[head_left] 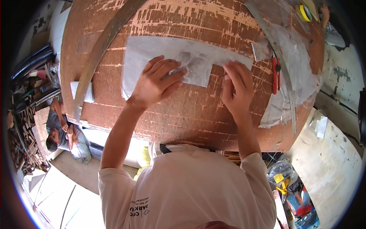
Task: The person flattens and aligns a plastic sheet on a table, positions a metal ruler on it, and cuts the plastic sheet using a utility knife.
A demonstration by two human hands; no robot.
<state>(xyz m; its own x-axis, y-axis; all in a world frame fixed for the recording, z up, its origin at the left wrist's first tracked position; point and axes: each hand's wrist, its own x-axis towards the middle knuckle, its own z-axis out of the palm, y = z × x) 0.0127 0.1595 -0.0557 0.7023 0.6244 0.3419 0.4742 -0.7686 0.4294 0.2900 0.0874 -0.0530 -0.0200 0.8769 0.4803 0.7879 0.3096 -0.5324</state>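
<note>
A flat sheet of clear plastic film [133, 65], perhaps a bag, lies on the brown wooden board with a notch-like step in its near edge. My left hand [158, 82] rests on its middle, palm down, fingers stretched out and somewhat apart. At the sheet's right part is my right hand [240, 86]. Its fingertips touch the film near the edge, and the thumb stays a little apart from them. Under the left fingers the plastic looks wrinkled and greyish. Neither hand visibly grasps anything.
Long flat strips, one at left [100, 47] and another at right [284, 72], cross the worn board [171, 114]. Red-handled pliers or snips [275, 74] lie beside loose plastic film [301, 57]. Yellow tape [305, 13] sits far right. Another person [63, 129] sits at left.
</note>
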